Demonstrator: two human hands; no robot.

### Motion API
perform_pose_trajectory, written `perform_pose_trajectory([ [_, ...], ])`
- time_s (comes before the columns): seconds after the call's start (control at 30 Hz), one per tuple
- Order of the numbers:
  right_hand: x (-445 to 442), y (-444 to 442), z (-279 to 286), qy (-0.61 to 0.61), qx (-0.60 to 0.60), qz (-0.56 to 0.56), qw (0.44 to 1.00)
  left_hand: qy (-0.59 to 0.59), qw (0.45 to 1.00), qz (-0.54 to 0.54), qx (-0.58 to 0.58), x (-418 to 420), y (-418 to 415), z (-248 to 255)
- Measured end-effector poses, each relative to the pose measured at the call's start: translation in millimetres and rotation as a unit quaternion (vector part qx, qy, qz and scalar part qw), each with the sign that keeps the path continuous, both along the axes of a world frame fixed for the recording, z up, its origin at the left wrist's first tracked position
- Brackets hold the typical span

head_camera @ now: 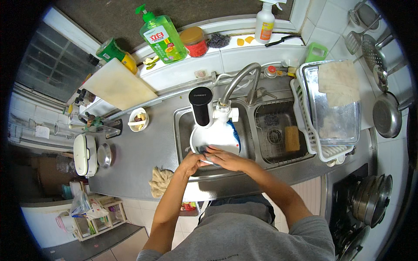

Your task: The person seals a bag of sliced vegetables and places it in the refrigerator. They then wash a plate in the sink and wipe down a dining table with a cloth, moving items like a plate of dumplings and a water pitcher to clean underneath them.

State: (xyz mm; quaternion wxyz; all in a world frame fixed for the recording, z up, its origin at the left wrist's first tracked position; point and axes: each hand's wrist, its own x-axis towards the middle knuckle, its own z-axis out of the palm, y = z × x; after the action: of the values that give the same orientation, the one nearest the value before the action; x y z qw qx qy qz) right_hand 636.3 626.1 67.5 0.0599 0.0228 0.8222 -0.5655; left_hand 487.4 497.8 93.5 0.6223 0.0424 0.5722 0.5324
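Over the left basin of the steel sink (pixel 249 143), a white plate (pixel 214 138) with a blue patch along its right edge is held below the faucet (pixel 242 80). My left hand (pixel 192 163) grips the plate's near left rim. My right hand (pixel 227 159) presses a dark scrubbing pad (pixel 201 150), blurred and partly covered by the fingers, against the plate's near side. A white water filter with a black front (pixel 201 107) is fitted to the faucet's spout and hides part of the plate's far side.
A yellow sponge (pixel 292 138) lies in the right basin. Right of the sink stands a white dish rack (pixel 305 120) with a glass baking dish (pixel 336 120). A beige cloth (pixel 161 181) hangs at the counter's front edge. A small white bowl (pixel 138 119) and a cutting board (pixel 119 84) are on the left.
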Motion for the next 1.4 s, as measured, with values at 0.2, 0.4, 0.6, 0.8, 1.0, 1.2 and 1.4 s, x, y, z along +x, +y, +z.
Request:
perform_pose_trajectory([
  [0.2, -22, -12, 2, 0.158, -0.007, -0.108, 0.981, -0.050, 0.998, -0.024, -0.016, 5, 6, 5],
  [0.4, -42, 19, -1, 0.085, 0.342, -0.130, 0.927, -0.089, 0.996, 0.021, -0.018, 20, -7, -6],
  [0.6, -31, 34, -18, 0.104, 0.432, -0.357, 0.822, -0.040, 0.998, 0.021, -0.040, 40, -5, -19],
  [0.8, -19, 33, -28, -0.056, 0.261, -0.461, 0.847, -0.043, 0.993, 0.101, -0.030, 50, -9, -12],
  [1.0, -37, 12, -21, 0.043, 0.371, -0.356, 0.857, -0.053, 0.993, 0.105, 0.005, 33, -13, -16],
  [1.2, -60, -28, -15, 0.157, 0.045, -0.285, 0.944, -0.042, 0.998, 0.043, 0.027, 21, 3, -4],
  [1.4, -16, -28, 13, 0.104, -0.056, -0.174, 0.978, -0.025, 0.997, 0.069, 0.014, 8, -8, -6],
])
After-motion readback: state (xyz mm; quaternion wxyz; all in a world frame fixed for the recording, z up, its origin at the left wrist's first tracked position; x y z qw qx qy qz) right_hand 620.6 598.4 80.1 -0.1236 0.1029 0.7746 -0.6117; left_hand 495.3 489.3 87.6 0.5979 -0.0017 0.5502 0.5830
